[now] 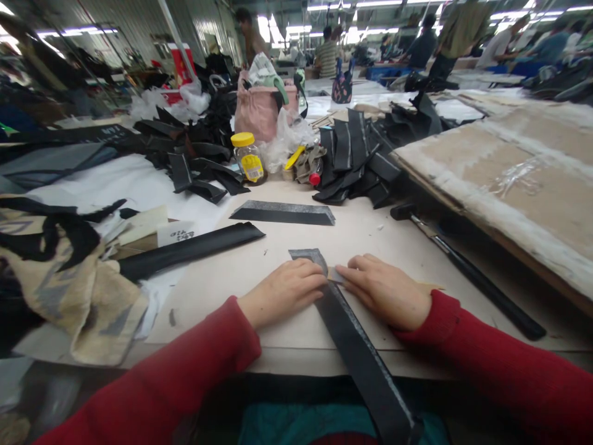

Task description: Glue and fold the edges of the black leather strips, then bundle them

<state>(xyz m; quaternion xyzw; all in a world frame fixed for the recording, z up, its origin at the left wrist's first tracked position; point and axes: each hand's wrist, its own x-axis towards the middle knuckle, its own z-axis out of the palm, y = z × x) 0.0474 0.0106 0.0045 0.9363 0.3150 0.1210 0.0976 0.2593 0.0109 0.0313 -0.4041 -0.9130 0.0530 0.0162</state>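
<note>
A long black leather-like strip (349, 337) with a grey edge runs from the tabletop over its front edge toward my lap. Its far end turns up a grey underside. My left hand (290, 287) grips the strip near that end, fingers curled together and pressing down on it. From the other side, my right hand (386, 287) pinches a small pale flat piece (336, 275) against the strip's edge; what kind of piece it is I cannot make out. Just beyond my hands lies a second black strip (282, 213) with a grey band, flat on the table.
A folded black strip (192, 247) and a tan cloth (99, 296) lie on the left. Piles of black strips (356, 154) flank a yellow-lidded jar (249, 159) and a pink bag (262, 108). A black-handled hammer (467, 266) rests beside a thick board (514, 161) on the right.
</note>
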